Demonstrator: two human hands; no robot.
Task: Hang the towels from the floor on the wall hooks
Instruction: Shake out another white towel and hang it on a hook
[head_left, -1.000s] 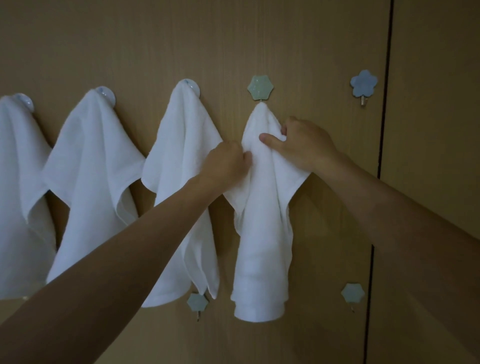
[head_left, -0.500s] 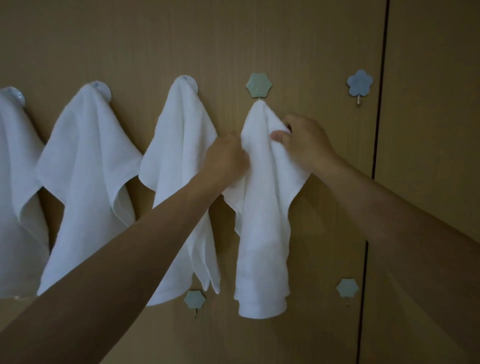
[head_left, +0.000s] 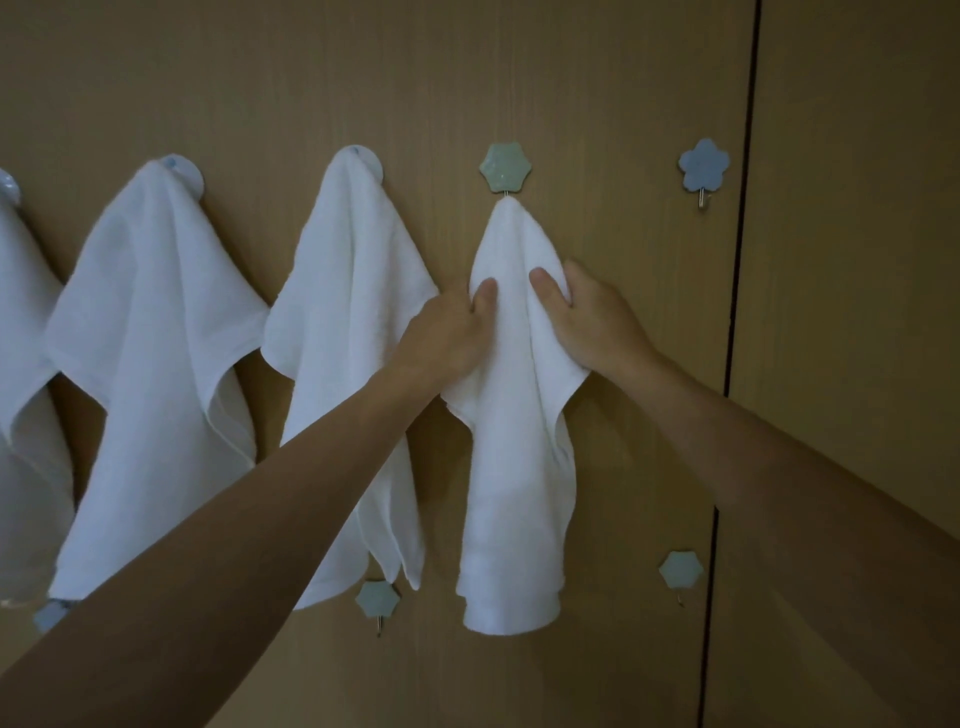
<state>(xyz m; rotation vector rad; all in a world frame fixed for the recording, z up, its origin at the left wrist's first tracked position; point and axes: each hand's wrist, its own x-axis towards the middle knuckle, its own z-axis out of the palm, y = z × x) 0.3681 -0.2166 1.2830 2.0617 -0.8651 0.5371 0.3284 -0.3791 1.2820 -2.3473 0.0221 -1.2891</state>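
- The rightmost towel (head_left: 511, 415) hangs by a pinched peak from the pale green hexagon hook (head_left: 505, 170) on the wooden wall (head_left: 519, 78); the metal prong under the hook is mostly buried in cloth.
- The left hand (head_left: 452, 338) pinches the towel's left edge, thumb on the front; the other fingers are hidden behind the fold.
- The right hand (head_left: 592, 317) grips the right edge, thumb pressed on the front and a bunch of cloth drawn over the fingers, so how far they curl cannot be seen.
- Just left hangs a second towel (head_left: 353, 322) from a round hook (head_left: 366, 158), largely covered; the left forearm crosses its lower part.
- A third towel (head_left: 150, 364) hangs further left on another round hook (head_left: 182, 169), its bottom corner cut by the arm.
- A fourth towel (head_left: 23, 364) at the far left is cropped by the frame edge.
- A bare blue flower hook (head_left: 704, 165) sits to the right, near a dark vertical seam (head_left: 740, 208).
- Two lower hexagon hooks (head_left: 377, 598) (head_left: 680, 570) are bare; a bluish shape (head_left: 49, 616) low left is too hidden to identify.
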